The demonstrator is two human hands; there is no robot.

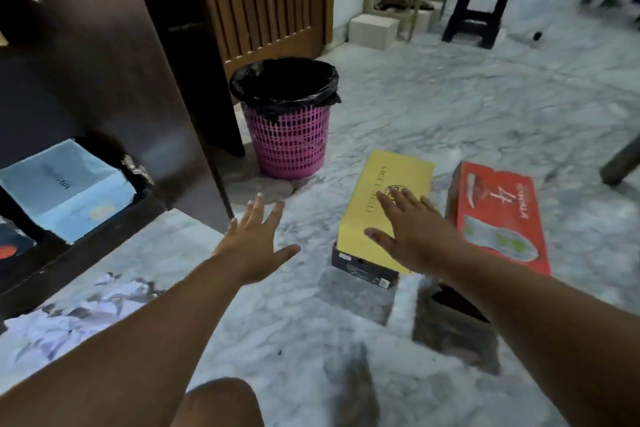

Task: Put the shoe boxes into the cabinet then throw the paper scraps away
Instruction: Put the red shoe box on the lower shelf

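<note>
Both hands reached with fingers spread, each grip empty: the right hand [417, 236] over the yellow-lidded cardboard shoe box [384, 204] on the marble floor [450, 107], the left hand [254, 243] beside it. Boxing step apparently underway; next, clasp both sides and carry it to the dark wooden cabinet [114, 87].

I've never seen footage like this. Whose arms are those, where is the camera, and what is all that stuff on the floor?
There is no machine here: the arms belong to a person, and the single wide-angle camera sits on their head, looking forward and down. That is why both arms seem to grow out of the bottom of the picture.

The left hand is spread open above the marble floor, holding nothing. The right hand is also open, over the yellow shoe box; whether it touches the lid I cannot tell.

Right of that box lies a red shoe box. Behind them stands a pink bin lined with a black bag. At left is the dark cabinet, its door open, with a light blue box already inside.
</note>
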